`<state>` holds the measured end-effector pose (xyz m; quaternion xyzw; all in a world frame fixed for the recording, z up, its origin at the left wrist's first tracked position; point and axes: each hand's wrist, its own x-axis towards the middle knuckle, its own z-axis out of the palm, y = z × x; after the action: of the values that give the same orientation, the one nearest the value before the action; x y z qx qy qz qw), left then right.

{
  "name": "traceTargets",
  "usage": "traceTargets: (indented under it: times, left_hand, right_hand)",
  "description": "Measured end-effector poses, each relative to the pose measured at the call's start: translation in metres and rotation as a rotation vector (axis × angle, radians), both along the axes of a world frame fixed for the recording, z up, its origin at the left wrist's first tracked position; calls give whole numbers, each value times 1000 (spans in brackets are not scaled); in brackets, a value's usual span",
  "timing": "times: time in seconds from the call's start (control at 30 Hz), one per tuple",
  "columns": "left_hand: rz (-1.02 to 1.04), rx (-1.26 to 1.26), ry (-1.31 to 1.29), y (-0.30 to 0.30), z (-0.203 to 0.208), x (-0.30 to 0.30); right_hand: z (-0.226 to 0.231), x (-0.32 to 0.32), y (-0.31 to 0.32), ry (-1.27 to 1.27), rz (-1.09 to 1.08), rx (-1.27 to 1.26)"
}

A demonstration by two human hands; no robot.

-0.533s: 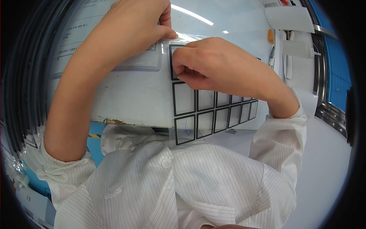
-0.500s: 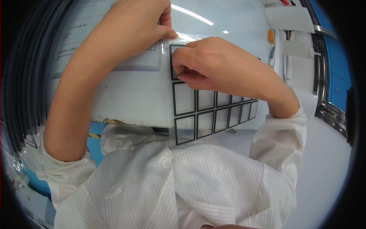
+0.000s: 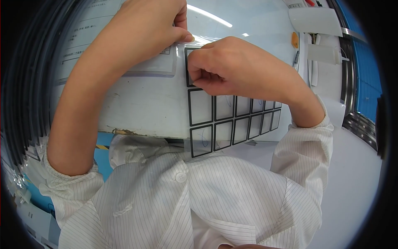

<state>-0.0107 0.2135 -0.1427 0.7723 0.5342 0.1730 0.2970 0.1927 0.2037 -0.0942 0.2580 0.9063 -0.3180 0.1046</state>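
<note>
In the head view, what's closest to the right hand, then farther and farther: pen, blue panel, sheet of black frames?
1. Sheet of black frames: partly beneath the right hand.
2. Pen: to its right.
3. Blue panel: far right, past the pen.

A clear sheet bears rows of black frames, some blue-scribbled; its near edge overhangs the counter.

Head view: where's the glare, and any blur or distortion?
Head view: a bright streak and a small spot glare off the glossy tabletop; head view: shadow darkens the undersides of the right hand's curled fingers; head view: no obvious motion blur on either hand; head view: fisheye bows the blue panel at right, corners go black.
</note>
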Motion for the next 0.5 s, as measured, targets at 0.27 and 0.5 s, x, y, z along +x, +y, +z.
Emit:
traceTargets:
  times: [0.27, 0.5]
  left_hand:
    - [-373, 514, -884, 1, -22, -13]
    - [-398, 498, -884, 1, -6, -5]
  right_hand:
    - [0, -3, 3, 45, 10, -67]
    - [-2, -2, 1, 54, 24, 9]
